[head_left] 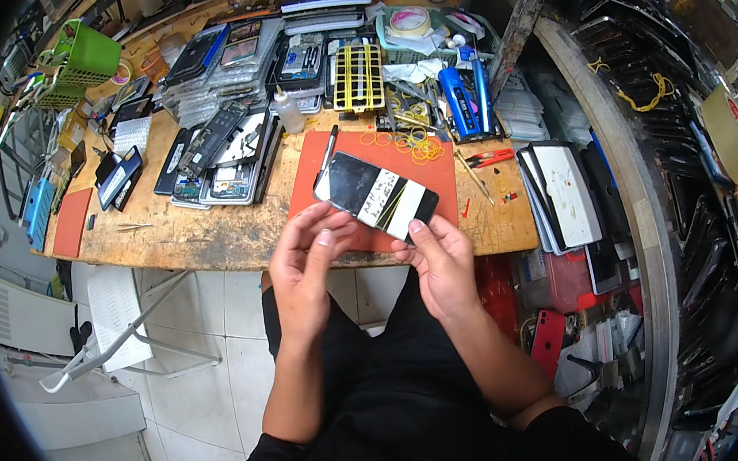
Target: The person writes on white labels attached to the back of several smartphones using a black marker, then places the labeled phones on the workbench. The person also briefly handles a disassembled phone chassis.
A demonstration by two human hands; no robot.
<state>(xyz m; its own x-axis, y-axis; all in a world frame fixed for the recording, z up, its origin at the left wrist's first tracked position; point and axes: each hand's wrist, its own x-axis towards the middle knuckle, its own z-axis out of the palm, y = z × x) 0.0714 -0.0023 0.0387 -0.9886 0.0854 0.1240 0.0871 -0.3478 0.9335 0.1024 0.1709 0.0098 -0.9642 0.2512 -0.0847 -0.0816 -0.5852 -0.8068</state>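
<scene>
A dark smartphone (349,181) is held up over the front of an orange-red work mat (440,162). White paper strips (405,209) with handwriting lie across its face, along with dark and yellowish bands. My right hand (444,264) pinches the phone's right end between thumb and fingers. By the phone's lower left edge is my left hand (312,252), its fingers curled loosely and apart; whether the fingertips touch the phone is hard to see. A black pen (330,145) lies on the mat beyond the phone's left end.
Stacked opened devices (234,173) stand left on the wooden bench (163,242). Behind the mat are a clear bottle (289,113), a pack bound with yellow bands (360,78), loose rubber bands (417,146) and blue tools (466,98). Red-handled pliers (490,158) lie right, near stacked panels (568,192).
</scene>
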